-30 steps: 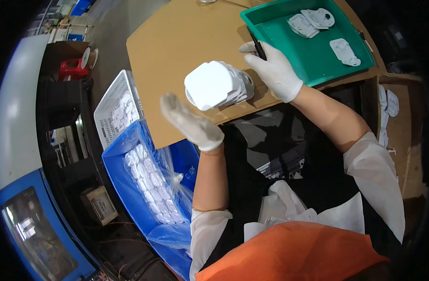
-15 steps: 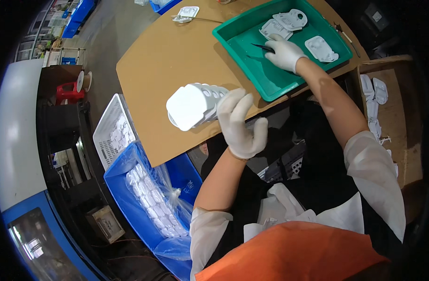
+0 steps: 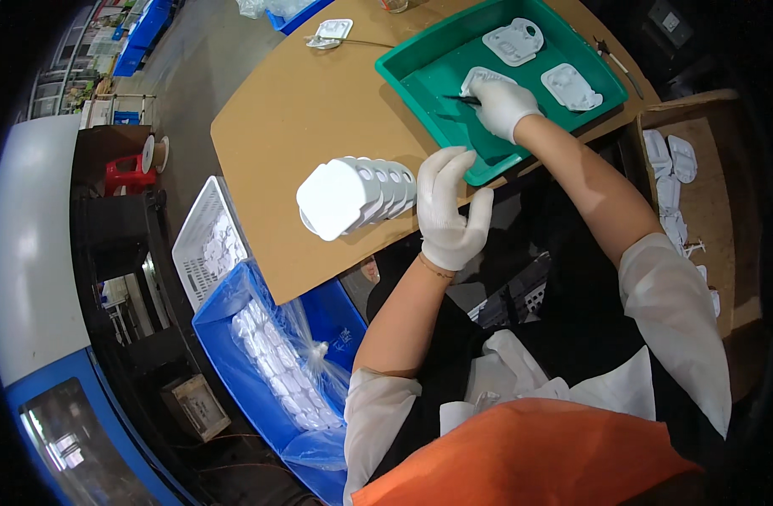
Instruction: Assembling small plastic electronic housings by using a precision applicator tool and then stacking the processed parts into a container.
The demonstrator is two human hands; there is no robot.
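Observation:
Both my hands wear white gloves. My right hand (image 3: 503, 108) is in the green tray (image 3: 420, 93), closed around a slim dark pointed tool (image 3: 462, 99). Its fingers are over a white plastic part (image 3: 481, 76), which they partly cover; whether they grip it too is hidden. Two more white plastic parts, one with a round hole (image 3: 513, 42) and one at the right (image 3: 571, 87), lie in the tray. My left hand (image 3: 454, 211) is open above the table's near edge, fingers curved and holding nothing. Beside it stands a row of nested white plastic parts (image 3: 344, 198).
The brown table (image 3: 268, 143) carries a small white piece (image 3: 330, 34) at its far side and pliers (image 3: 618, 66) beyond the tray. A blue bin (image 3: 336, 316) with bagged white parts and a white basket (image 3: 202, 228) stand at left. At right is a cardboard box (image 3: 711, 185).
My right hand has come nearer, and the white part by it lies apart from the holed one it overlapped. My left hand has shifted right, away from the nested row.

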